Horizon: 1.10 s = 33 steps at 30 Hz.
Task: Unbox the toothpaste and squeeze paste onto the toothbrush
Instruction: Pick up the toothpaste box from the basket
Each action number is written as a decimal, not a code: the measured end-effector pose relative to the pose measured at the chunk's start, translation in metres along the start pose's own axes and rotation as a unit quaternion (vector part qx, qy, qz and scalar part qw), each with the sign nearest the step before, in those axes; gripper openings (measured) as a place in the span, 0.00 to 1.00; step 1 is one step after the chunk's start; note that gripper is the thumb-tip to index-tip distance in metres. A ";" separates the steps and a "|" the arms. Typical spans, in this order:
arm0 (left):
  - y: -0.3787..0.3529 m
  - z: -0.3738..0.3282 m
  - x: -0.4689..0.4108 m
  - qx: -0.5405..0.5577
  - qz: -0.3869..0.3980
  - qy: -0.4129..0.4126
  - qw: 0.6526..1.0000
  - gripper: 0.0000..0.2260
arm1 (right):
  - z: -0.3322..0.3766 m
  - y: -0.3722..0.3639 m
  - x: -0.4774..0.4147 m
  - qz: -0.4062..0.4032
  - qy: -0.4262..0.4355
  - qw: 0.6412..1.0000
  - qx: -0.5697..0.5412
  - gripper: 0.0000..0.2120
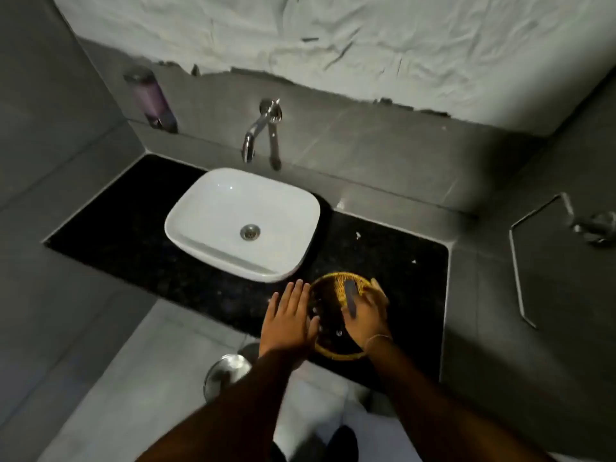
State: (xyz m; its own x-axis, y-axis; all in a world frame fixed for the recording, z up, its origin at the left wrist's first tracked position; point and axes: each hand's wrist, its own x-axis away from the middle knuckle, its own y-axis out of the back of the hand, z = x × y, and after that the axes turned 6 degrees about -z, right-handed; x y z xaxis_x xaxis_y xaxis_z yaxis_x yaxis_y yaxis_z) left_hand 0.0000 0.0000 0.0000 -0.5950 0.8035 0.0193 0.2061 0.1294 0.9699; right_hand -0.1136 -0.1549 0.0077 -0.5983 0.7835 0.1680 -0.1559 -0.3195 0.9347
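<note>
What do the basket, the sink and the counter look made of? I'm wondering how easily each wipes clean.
The basket looks like woven yellow wire or plastic strands, since its wall is an open lattice; which one I cannot tell. The sink seems to be glazed white ceramic, smooth with small highlights. The counter appears to be polished black stone, likely granite, dark with fine pale flecks.

Both forearms were bare to the frame's lower edge, no sleeves visible. The right hand (365, 316) carried a thin, pale bangle (378, 338) at the wrist; the left hand (288, 320) wore no jewellery.
</note>
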 end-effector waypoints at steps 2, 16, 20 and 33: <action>-0.017 0.002 0.009 -0.002 0.025 0.014 1.000 0.35 | -0.005 -0.017 -0.003 0.053 -0.030 0.997 -0.054 0.31; -0.053 -0.002 0.034 0.022 0.044 0.074 0.996 0.34 | -0.027 -0.057 -0.024 0.013 -0.133 0.985 -0.111 0.26; -0.036 -0.011 0.016 0.189 0.007 0.120 0.975 0.30 | -0.029 -0.043 -0.019 -0.021 -0.093 0.986 -0.134 0.18; 0.064 -0.008 -0.048 0.530 -0.034 0.170 0.830 0.13 | -0.004 0.004 0.017 -0.103 0.106 0.967 -0.206 0.22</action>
State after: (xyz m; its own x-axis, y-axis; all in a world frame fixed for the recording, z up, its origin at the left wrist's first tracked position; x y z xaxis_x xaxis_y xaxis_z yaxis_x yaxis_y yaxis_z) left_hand 0.0356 -0.0351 0.0630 -0.7809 0.5861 0.2161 0.6237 0.7510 0.2168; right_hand -0.1275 -0.1451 0.0133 -0.6626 0.7399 -0.1165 -0.5618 -0.3882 0.7305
